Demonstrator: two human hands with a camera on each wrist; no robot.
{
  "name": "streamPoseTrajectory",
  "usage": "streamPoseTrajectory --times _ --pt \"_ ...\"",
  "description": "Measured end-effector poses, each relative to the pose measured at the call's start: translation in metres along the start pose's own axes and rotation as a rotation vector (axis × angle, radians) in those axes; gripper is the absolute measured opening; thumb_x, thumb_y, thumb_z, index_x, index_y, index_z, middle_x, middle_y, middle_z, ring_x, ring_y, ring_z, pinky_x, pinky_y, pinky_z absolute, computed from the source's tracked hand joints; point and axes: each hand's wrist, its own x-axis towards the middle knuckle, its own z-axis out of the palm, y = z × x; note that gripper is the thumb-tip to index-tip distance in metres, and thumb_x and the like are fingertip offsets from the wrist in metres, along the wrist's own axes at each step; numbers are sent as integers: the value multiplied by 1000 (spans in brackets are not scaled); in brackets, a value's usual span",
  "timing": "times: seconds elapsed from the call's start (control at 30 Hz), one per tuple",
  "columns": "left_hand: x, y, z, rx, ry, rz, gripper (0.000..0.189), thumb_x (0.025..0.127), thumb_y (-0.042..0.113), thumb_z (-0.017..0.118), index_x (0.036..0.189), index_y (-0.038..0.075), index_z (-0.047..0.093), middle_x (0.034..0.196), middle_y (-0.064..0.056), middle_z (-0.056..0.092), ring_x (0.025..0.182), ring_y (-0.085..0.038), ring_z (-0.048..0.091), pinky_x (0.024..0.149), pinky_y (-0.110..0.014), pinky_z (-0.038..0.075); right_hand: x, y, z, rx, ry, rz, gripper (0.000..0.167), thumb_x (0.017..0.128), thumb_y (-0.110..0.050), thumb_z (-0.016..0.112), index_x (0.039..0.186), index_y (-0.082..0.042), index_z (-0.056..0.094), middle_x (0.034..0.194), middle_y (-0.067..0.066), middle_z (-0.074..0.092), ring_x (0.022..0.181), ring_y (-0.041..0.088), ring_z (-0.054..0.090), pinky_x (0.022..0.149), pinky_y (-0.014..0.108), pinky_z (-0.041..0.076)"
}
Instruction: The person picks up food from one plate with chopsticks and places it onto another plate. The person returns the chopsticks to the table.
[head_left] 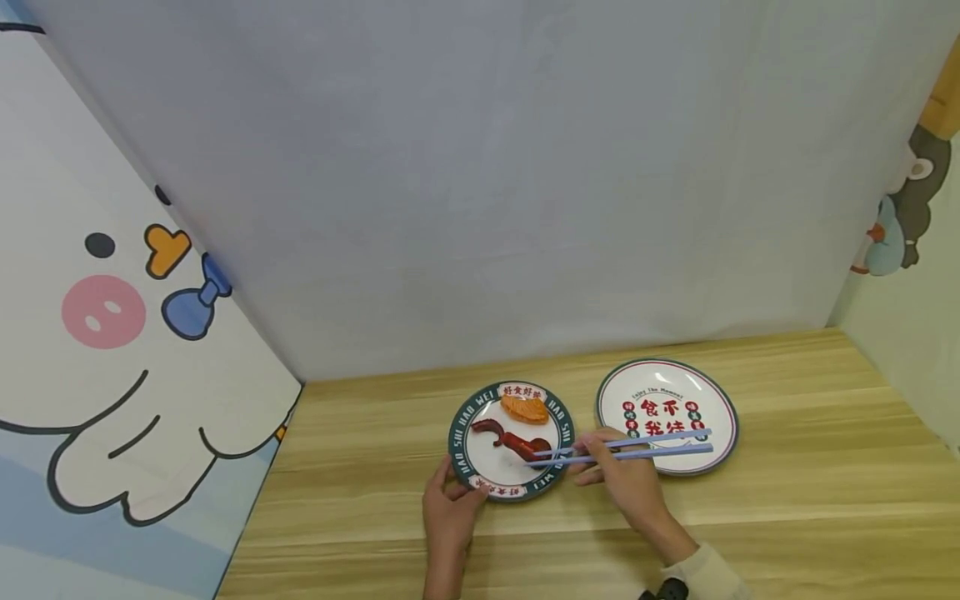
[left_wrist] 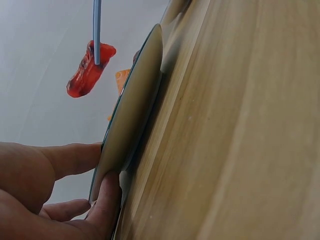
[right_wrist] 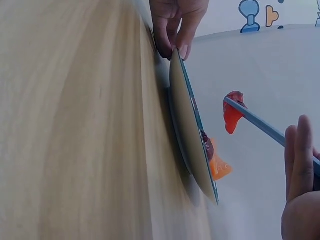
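Observation:
My left hand (head_left: 450,510) pinches the near-left rim of a round plate (head_left: 458,446) with a green lettered border, thumb and fingers on opposite faces of it. In my right hand (head_left: 628,483) is a pair of pale blue chopsticks (head_left: 678,451). Their tips grip a glossy red food piece (left_wrist: 86,75), which hangs above the plate, apart from it in both wrist views. An orange ridged slice (head_left: 526,409) lies toward the plate's far side. Left of the red piece, a dark red curled piece (head_left: 486,427) lies on the plate.
A larger oval white plate (head_left: 708,400) with red characters lies to the right, partly behind my right hand and the chopsticks. The wood-grain table (head_left: 360,467) meets a pale wall covering (head_left: 480,208) at the back. Cartoon-printed panels (head_left: 67,208) flank it.

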Motion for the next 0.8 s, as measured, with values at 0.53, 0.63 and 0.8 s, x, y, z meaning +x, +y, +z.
streamPoseTrajectory --times 0.53,0.63,0.8 --pt "-2 0 -2 -11 -2 2 81 79 -14 79 153 -10 46 128 -24 56 99 -29 65 75 -29 57 1 -6 -16 14 61 -66 25 107 -4 58 104 20 67 91 6 76 71 18 75 63 35 65" --pt "-2 1 -2 -13 -5 -4 81 80 -14 79 153 -9 46 127 -24 56 99 -28 65 75 -29 57 2 -7 -20 15 72 -75 26 108 -4 57 103 20 67 90 4 76 70 19 76 63 34 64" --pt "-2 1 -3 -23 -9 19 81 78 -15 80 152 -11 46 126 -24 56 98 -28 65 72 -26 57 3 -9 -28 40 83 -91 29 108 -2 56 106 26 62 89 4 76 71 19 76 63 33 64"
